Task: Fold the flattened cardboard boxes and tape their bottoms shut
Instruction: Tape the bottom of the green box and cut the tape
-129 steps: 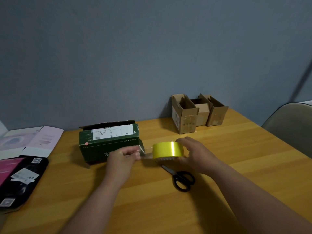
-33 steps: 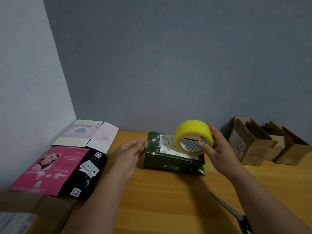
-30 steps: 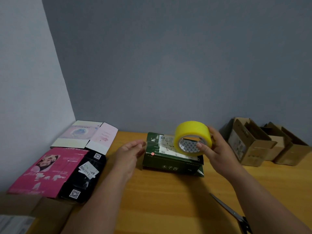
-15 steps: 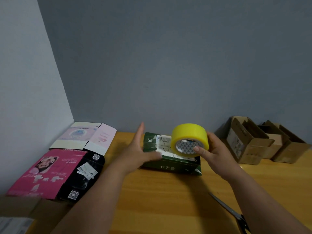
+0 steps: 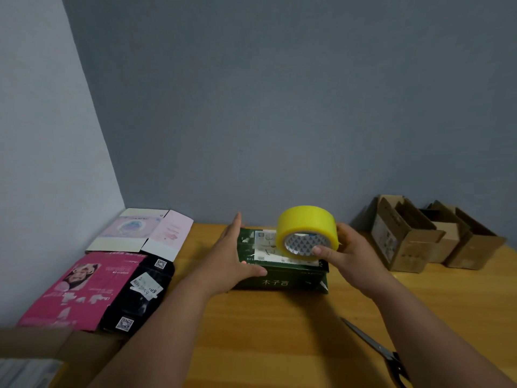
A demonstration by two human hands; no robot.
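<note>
I am pressing my left hand (image 5: 228,266) flat against the left end of the green box (image 5: 282,271), fingers straight and together, thumb lying along the box's front top edge; nothing is being gripped there. My right hand (image 5: 351,257) is holding the yellow tape roll (image 5: 306,229) above the right part of the box's top, thumb pressing on the front rim of the core and fingers curling round the far side; the roll is standing on edge with its open core facing me. The green box is sitting on the wooden table (image 5: 279,337), near the back wall, its white labels facing up. Scissors (image 5: 377,351) are lying on the table to my right, close to my right forearm, well apart from the box. To my left, a flattened pink box (image 5: 72,289) and a flattened black box (image 5: 140,292) are lying side by side, touching; behind them a flattened pale box (image 5: 142,231) is lying against the corner. At the far right, 3 brown cardboard boxes (image 5: 436,236) are standing together by the wall, open. A brown carton (image 5: 42,351) is showing at the lower left edge.
</note>
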